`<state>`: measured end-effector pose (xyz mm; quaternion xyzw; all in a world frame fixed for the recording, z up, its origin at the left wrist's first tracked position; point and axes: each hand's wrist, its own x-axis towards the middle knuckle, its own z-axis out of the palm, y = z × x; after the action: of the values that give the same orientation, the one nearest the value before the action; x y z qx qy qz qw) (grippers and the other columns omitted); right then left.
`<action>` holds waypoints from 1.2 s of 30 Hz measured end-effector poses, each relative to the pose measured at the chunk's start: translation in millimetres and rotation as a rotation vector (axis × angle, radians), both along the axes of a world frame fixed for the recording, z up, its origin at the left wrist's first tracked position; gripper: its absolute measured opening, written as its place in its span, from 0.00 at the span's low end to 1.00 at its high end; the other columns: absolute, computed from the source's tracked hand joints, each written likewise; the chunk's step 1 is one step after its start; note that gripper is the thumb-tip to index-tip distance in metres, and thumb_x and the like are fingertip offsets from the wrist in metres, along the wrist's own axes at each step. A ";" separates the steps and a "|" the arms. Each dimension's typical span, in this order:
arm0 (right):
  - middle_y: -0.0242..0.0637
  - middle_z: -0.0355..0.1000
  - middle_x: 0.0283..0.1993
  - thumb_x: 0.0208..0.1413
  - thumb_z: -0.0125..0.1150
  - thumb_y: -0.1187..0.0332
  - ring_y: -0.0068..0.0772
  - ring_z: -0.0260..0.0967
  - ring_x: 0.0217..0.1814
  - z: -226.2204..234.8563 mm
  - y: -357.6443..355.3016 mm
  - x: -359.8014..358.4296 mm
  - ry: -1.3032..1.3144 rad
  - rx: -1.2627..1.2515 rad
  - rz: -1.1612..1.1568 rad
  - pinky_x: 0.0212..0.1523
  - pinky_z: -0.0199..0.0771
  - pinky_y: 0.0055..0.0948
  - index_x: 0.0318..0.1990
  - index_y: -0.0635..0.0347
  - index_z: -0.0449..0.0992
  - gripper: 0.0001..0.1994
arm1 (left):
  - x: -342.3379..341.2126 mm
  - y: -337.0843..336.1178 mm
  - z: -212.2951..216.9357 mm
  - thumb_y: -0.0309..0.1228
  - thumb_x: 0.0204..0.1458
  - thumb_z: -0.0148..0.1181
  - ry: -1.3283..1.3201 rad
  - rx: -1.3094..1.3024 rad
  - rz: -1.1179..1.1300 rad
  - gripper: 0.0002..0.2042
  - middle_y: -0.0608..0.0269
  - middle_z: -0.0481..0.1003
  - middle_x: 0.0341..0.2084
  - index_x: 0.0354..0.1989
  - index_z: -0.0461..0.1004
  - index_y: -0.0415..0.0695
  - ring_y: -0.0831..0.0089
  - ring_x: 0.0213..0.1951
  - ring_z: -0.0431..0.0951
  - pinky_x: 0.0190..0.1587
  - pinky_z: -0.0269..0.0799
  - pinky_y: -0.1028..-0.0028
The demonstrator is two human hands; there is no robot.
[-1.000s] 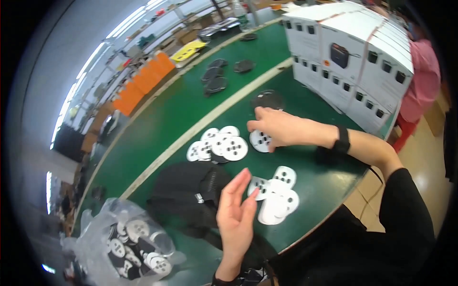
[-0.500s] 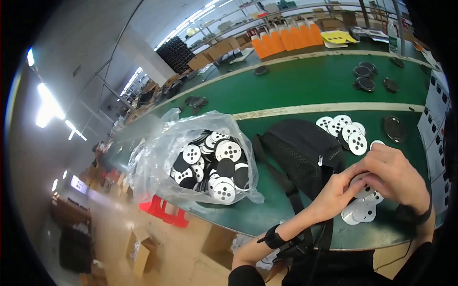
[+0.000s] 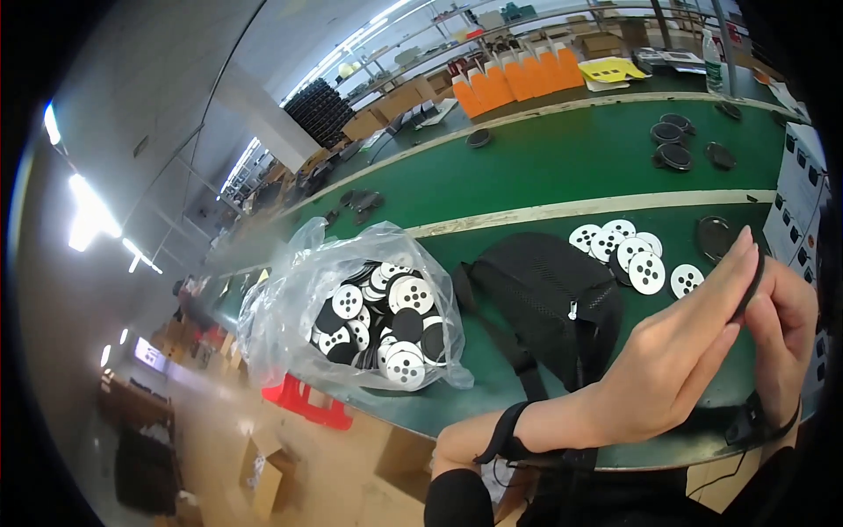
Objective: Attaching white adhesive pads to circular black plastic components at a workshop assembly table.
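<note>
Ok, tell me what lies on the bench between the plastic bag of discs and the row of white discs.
In the head view, a black mesh bag lies on the green bench between the clear plastic bag of discs and the white dotted discs.

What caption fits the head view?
Both hands, left hand and right hand, hold a thin black round disc above the green table.

The disc [image 3: 753, 283] pinched between my left hand [image 3: 676, 360] and my right hand [image 3: 784, 338] is black along its edge. The bench [image 3: 544, 162] is dark green with a pale cream stripe [image 3: 562, 209] along it. By its right edge lie white discs [image 3: 647, 272] with black dots. The clear bag [image 3: 351, 316] at the near edge holds black and white dotted discs. The pouch [image 3: 544, 303] is black mesh. Orange boxes [image 3: 518, 81] stand at the far edge.
</note>
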<state>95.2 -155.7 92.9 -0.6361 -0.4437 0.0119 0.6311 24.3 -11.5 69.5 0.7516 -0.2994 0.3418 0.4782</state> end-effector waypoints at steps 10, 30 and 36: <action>0.31 0.62 0.36 0.59 0.45 0.62 0.20 0.56 0.38 11.4 -16.8 -8.4 -0.010 -0.267 0.203 0.41 0.55 0.19 0.36 0.64 0.64 0.12 | -4.7 -3.6 -2.7 0.12 0.45 0.47 -0.051 0.021 -0.012 0.29 0.31 0.48 0.60 0.60 0.49 0.26 0.43 0.57 0.60 0.56 0.60 0.64; 0.37 0.69 0.28 0.55 0.47 0.74 0.20 0.62 0.23 3.5 -29.7 5.5 -0.130 0.027 0.342 0.26 0.60 0.17 0.29 0.66 0.66 0.05 | 22.8 -70.2 -23.9 0.13 0.46 0.49 -0.288 -0.265 0.128 0.22 0.24 0.59 0.51 0.52 0.57 0.18 0.45 0.51 0.68 0.50 0.70 0.67; 0.33 0.63 0.16 0.49 0.51 0.72 0.24 0.61 0.16 -7.7 19.1 20.0 -0.146 -0.043 0.266 0.19 0.59 0.24 0.19 0.63 0.65 0.09 | -13.4 6.3 3.7 0.38 0.55 0.49 0.335 -0.090 0.333 0.26 0.47 0.74 0.40 0.53 0.62 0.25 0.73 0.40 0.74 0.46 0.66 0.80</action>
<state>115.1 -136.6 85.2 -0.5840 -0.5687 0.0585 0.5763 10.9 -5.2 73.2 0.8148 -0.0723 0.2996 0.4910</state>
